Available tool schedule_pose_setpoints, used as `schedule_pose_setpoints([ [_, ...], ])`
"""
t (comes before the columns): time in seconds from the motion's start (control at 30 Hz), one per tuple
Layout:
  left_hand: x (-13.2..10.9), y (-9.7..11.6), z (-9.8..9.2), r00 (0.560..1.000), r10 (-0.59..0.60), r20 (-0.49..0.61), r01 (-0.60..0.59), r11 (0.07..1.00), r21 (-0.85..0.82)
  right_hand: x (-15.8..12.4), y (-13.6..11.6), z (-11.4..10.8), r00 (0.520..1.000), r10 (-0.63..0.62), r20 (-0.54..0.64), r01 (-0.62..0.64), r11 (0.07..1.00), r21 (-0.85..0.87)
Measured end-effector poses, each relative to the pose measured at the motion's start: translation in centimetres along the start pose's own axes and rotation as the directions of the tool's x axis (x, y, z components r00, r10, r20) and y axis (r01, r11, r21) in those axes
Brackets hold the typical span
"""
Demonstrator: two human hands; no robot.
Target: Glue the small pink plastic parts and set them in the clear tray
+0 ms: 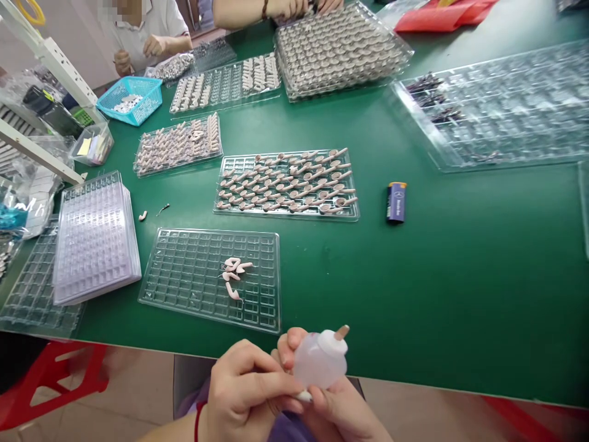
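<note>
Close to the table's front edge, my right hand (pixel 338 402) is wrapped round a small translucent squeeze bottle (pixel 317 365) with a white cap and a brownish tip pointing up and right. My left hand (pixel 251 387), with a red cord at its wrist, pinches a small whitish piece (pixel 304 396) just below the bottle. My right thumb touches that piece too; most of it is hidden by fingers. Beyond my hands, a clear compartment tray (pixel 184 270) carries several pale pink earphone shells (pixel 231 276) with thin wires.
A tray of pink stemmed parts (pixel 285 184) lies mid-table, with a dark blue cylinder (pixel 396 202) right of it. Stacked trays (pixel 94 239) stand left. Farther back are a blue basket (pixel 147 92), a tall tray stack (pixel 340 49) and a co-worker's hands (pixel 154 46). A large clear tray (pixel 506 110) lies right.
</note>
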State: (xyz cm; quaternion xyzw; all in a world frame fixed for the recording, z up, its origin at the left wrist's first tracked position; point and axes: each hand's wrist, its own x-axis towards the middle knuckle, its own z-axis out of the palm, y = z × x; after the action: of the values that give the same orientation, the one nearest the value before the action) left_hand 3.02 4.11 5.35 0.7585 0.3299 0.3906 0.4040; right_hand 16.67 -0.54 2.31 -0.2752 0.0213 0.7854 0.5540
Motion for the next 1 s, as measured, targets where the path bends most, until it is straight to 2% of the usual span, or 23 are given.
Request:
schedule_pose_setpoints([
  [0.1,0.2,0.2,0.1,1.000,0.016,-0.002,-0.016,1.000,0.013,0.0,0.0,-0.1,1.000,0.000,0.020,0.000,1.000,-0.011],
  [0.23,0.3,0.3,0.2,1.000,0.028,-0.009,-0.028,1.000,0.005,-0.3,-0.2,0.7,0.999,-0.026,-0.034,0.026,0.999,-0.020],
  [0.57,0.5,0.3,0.4,0.994,0.105,-0.019,-0.104,0.994,0.045,-0.4,0.0,1.4,0.993,-0.091,-0.073,0.091,0.996,0.004],
  [0.67,1.4,-0.2,0.0,0.997,0.072,0.029,-0.072,0.997,0.001,0.0,-0.9,0.8,0.976,-0.178,-0.129,0.169,0.982,-0.081],
  [0.73,3.0,-0.7,-0.8,0.998,-0.023,0.062,0.026,0.999,-0.037,0.3,-2.6,-0.4,0.924,-0.346,-0.164,0.307,0.926,-0.222],
  [0.77,4.1,-0.9,-1.4,0.994,-0.081,0.078,0.085,0.995,-0.052,0.5,-3.7,-1.2,0.872,-0.459,-0.168,0.396,0.865,-0.308],
  [0.83,7.2,-1.5,-2.8,0.978,-0.183,0.103,0.191,0.979,-0.070,0.9,-6.0,-3.2,0.736,-0.662,-0.141,0.541,0.700,-0.467],
  [0.9,11.1,-2.3,-4.3,0.959,-0.256,0.120,0.267,0.960,-0.083,1.2,-7.8,-5.3,0.616,-0.771,-0.161,0.559,0.572,-0.601],
  [1.0,17.9,-4.6,-5.9,0.905,-0.407,0.127,0.412,0.911,-0.018,1.6,-8.8,-7.8,0.510,-0.839,-0.187,0.457,0.449,-0.768],
])
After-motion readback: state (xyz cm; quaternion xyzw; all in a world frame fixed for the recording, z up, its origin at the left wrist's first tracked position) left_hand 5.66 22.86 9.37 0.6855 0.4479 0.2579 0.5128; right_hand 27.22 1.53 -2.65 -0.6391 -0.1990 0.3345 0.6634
